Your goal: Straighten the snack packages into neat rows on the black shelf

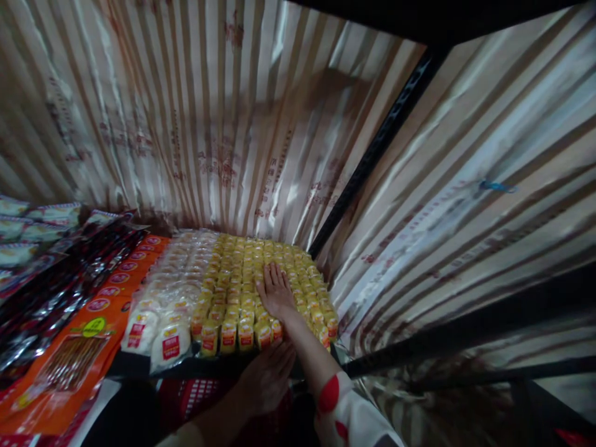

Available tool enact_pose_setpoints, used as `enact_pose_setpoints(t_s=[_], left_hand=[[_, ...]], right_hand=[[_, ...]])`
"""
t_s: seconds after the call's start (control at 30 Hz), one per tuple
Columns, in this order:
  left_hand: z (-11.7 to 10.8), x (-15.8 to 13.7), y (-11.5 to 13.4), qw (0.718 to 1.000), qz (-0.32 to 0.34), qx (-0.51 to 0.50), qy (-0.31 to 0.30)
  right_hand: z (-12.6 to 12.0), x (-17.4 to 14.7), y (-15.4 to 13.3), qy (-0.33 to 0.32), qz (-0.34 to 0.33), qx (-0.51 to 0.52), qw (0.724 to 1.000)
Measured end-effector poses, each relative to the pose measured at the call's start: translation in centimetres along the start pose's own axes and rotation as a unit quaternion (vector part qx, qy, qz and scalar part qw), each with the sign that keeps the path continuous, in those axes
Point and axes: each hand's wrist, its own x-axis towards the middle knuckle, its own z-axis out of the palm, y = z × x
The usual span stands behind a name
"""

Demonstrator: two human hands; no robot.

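Observation:
Rows of small yellow wrapped snack packs with red labels stand close together on a dark shelf. My right hand lies flat on top of them, its fingers stretched out and holding nothing. Lower down, in shadow, my left hand is at the front of the rows, fingers extended up to the right against or very near the front packs; no object shows in it. Beside the yellow packs, to their left, are clear bags of round white food with red labels.
Orange snack packets lie overlapped at the left, beside dark glossy packets and pale packets. A striped plastic sheet hangs behind. A black metal post rises at the right corner. Under the shelf is a red perforated basket.

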Motion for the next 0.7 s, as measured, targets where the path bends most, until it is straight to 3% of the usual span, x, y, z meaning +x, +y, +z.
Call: enact_pose_setpoints(t_s=[0.23, 0.57, 0.7], left_hand=[[0.0, 0.0, 0.0, 1.000, -0.001, 0.005, 0.011], [0.4, 0.0, 0.2, 0.999, -0.015, -0.023, 0.038], [1.4, -0.3, 0.4, 0.999, 0.001, -0.029, 0.023]], right_hand=[[-0.5, 2.3, -1.1, -0.010, -0.005, -0.010, 1.000], [-0.4, 3.1, -2.2, -0.013, -0.016, -0.022, 1.000], [-0.2, 4.0, -3.0, -0.050, -0.045, -0.007, 0.998]])
